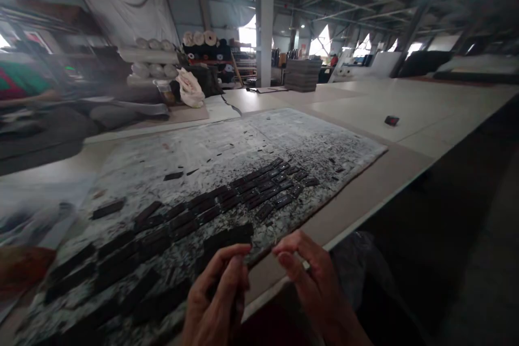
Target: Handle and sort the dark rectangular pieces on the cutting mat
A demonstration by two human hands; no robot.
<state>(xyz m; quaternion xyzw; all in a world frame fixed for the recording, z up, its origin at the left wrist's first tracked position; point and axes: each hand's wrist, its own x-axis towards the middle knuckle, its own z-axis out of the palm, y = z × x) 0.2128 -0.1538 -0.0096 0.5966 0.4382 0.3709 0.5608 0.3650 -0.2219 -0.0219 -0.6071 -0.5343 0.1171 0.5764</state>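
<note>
My left hand (219, 289) is closed at the lower middle, thumb pressed to the curled index finger; whatever it pinches is hidden. Just beyond its fingers is a dark flat piece (229, 235), and I cannot tell whether the hand touches it. A short gap to the right, my right hand (310, 270) is also closed in a pinch over the table edge. A small pale thing (306, 265) shows among its fingers, too small to name. Rows of dark rectangular pieces (247, 184) lie on a pale board (194, 146) strewn with black scraps and threads.
A long table (357, 100) carries the board and stretches far back. On it lie a small dark item (391, 120) with red and a stack of grey sheets (302, 74). Fabric rolls (198, 39) stand behind, near a pillar (265, 21). A person in green (26, 81) is at far left.
</note>
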